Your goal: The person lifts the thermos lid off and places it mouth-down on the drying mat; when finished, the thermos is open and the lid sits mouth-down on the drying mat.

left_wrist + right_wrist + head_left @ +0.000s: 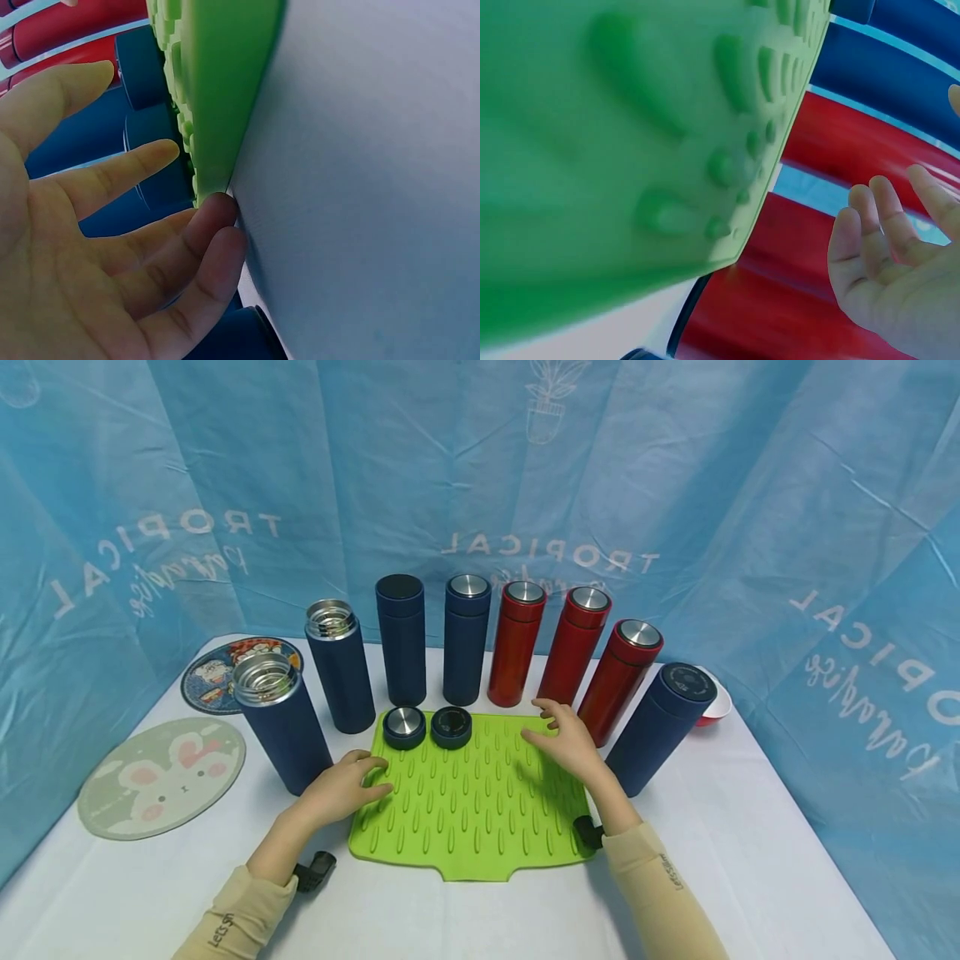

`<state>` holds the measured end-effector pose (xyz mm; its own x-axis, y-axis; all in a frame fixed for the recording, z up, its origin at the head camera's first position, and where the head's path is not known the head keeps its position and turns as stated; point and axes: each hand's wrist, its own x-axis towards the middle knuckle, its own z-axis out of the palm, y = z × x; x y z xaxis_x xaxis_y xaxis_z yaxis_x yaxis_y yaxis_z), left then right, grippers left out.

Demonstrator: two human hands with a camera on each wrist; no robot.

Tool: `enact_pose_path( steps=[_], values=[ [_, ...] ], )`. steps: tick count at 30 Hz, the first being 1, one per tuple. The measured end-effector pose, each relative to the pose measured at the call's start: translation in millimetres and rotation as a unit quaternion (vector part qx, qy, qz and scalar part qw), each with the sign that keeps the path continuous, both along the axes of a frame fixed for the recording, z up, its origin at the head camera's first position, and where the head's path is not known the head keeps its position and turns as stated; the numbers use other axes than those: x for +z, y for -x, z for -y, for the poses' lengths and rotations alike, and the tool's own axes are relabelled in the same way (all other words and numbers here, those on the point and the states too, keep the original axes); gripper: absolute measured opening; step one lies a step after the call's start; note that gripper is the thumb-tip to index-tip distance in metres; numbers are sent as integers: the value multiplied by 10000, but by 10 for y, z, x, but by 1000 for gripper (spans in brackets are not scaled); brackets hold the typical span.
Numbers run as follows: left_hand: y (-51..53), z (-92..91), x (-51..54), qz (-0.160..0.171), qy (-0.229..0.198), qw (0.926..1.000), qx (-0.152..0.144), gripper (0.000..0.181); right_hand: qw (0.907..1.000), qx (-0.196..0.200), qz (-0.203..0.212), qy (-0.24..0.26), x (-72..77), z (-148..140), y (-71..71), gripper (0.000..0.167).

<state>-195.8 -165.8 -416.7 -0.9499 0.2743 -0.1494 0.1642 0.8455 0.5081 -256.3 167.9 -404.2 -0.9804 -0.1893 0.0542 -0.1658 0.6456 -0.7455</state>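
Head view: white tablecloth (517, 927), walled on the visible sides by blue curtain (360, 460). Printed on curtain: "TROPICAL Paradise", mirrored, three times, plus potted-plant drawing. On beige sleeves (240, 914): "Let's Slim" at right, only partly legible at left. Too small to read: print on top of far-right navy lid. Counted: eight vacuum flasks, all upright in an arc — five navy (402, 652), three red (517, 652); two leftmost navy uncapped, steel mouths showing. Two loose navy lids side by side on rear left of green drying mat (457, 827): steel-topped lid (404, 727), black-topped lid (452, 727). At left, two placemats: rabbit (162, 779), blue patterned (225, 672). Behind far-right flask, one red-and-white bowl (720, 703). Left hand (345, 787) at mat's left edge, thumb and fingers apart; right hand (568, 743) above mat's right rear, near red flasks, fingers apart.

Left wrist view: fingers spread wide, tips right by mat edge — cannot tell whether touching. Beyond, both loose lids, plus red and navy flasks.

Right wrist view: raised mat ridges up close; fingers slightly bent, a little apart, in front of two red flasks. Navy flasks farther off.
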Motion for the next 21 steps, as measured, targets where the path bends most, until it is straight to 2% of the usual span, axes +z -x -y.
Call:
enact_pose_path(
  steps=[21],
  values=[
    [-12, -6, 16, 45, 6, 10000, 20, 49, 9994, -132, 99, -311, -65, -257, -276, 55]
  ],
)
